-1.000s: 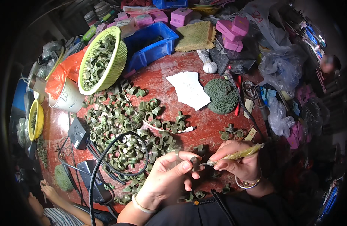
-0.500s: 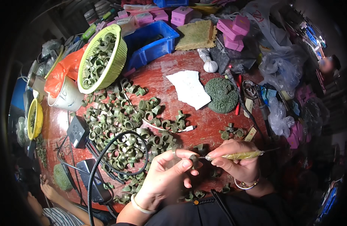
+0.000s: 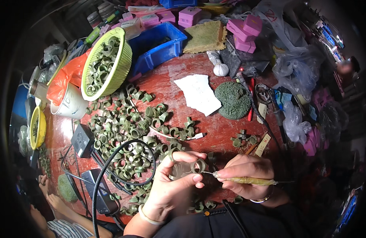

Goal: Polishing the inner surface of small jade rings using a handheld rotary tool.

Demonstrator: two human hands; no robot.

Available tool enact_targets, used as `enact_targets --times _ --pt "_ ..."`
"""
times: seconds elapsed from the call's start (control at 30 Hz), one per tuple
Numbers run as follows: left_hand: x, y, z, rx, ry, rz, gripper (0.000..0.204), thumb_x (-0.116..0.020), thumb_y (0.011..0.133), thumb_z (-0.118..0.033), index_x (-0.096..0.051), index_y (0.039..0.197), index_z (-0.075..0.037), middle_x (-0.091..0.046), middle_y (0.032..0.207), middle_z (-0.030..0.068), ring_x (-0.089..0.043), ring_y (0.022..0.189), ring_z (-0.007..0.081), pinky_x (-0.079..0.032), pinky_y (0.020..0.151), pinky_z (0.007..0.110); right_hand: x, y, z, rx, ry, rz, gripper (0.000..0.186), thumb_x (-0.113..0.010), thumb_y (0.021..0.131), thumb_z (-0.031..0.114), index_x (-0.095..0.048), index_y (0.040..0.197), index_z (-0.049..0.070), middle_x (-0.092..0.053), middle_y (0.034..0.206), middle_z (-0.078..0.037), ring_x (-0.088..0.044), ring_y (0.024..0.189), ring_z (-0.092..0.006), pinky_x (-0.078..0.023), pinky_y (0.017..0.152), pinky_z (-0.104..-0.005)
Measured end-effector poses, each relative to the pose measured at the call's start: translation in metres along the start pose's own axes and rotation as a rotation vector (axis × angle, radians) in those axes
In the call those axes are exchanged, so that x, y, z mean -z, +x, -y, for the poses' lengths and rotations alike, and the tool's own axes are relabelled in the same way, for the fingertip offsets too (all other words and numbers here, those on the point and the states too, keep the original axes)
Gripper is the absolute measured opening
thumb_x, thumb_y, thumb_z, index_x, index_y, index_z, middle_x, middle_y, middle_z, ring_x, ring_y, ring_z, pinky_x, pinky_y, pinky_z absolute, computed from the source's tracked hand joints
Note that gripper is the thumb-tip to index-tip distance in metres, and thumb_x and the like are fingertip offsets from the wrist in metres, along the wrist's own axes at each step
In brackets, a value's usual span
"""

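- Turned since the earlier frame: green ring (image 3: pixel 193 166), with its round hole now facing up to the head camera. Swung down at the back end: yellow tool (image 3: pixel 250 181).
- Place of the green ring: held up above the red table (image 3: pixel 163 89), pinched between thumb and finger of the left hand (image 3: pixel 171 188).
- Around a finger of that same hand: second green ring (image 3: pixel 171 156).
- Right hand (image 3: pixel 248 170): closed on the yellow tool, gripping it much like a pencil. Thin metal tip (image 3: pixel 208 172) pointing left, right up by the green ring. Touching or just beside it: too small to tell.
- To do this step well: pinch the green ring softly, so as not to squash it. Keep the thin metal tip steady, with small, slow pushes. Keep the left thumb out of its way. Turn the green ring a little at a time.
- To the left: big heap of loose green rings (image 3: pixel 129 148), with black cable (image 3: pixel 97 198) looping over part of it. Best not to snag it with the left arm.
- Farther off: white paper (image 3: pixel 197 93) and round green pad (image 3: pixel 232 100), side by side.
- Farthest back: light green basket (image 3: pixel 121 71) full of more rings, next to a blue bin (image 3: pixel 163 49).
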State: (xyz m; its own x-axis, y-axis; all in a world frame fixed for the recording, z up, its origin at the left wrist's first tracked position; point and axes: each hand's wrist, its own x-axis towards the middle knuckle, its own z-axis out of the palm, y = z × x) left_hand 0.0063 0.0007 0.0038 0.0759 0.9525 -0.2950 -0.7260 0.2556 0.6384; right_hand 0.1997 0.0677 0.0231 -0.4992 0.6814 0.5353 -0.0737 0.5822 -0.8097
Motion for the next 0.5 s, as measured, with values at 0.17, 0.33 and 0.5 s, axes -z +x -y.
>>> enact_targets --times 0.17,0.33,0.5 --pt "0.0007 -0.0004 0.0003 -0.011 -0.034 -0.035 0.033 -0.065 0.078 0.012 -0.057 0.106 -0.005 -0.055 0.122 0.0173 -0.06 0.094 0.0174 -0.056 0.074 0.029 -0.0047 -0.0007 -0.001 0.057 -0.212 -0.037 0.022 -0.077 0.074 0.002 -0.066 0.092 -0.004 -0.067 0.081 -0.012 -0.064 0.065 -0.0205 -0.053 0.059 -0.0288" --pt "0.0027 -0.0002 0.0029 -0.12 -0.018 0.029 0.034 -0.063 0.078 0.015 -0.057 0.106 -0.003 -0.054 0.122 0.019 -0.061 0.093 0.0194 -0.057 0.073 0.031 -0.003 -0.002 0.001 0.047 -0.024 0.078 0.039 -0.078 0.068 -0.004 -0.066 0.106 -0.001 -0.064 0.089 -0.009 -0.064 0.071 -0.019 -0.053 0.061 -0.0297" --pt "0.0008 -0.0008 0.0019 -0.117 0.0 -0.011 0.033 -0.063 0.078 0.015 -0.057 0.105 -0.003 -0.055 0.119 0.0187 -0.061 0.093 0.0193 -0.057 0.073 0.031 -0.0072 0.0033 0.0032 0.052 -0.161 0.005 0.025 -0.078 0.069 0.0 -0.067 0.091 -0.004 -0.066 0.08 -0.01 -0.063 0.065 -0.0203 -0.052 0.057 -0.0283"
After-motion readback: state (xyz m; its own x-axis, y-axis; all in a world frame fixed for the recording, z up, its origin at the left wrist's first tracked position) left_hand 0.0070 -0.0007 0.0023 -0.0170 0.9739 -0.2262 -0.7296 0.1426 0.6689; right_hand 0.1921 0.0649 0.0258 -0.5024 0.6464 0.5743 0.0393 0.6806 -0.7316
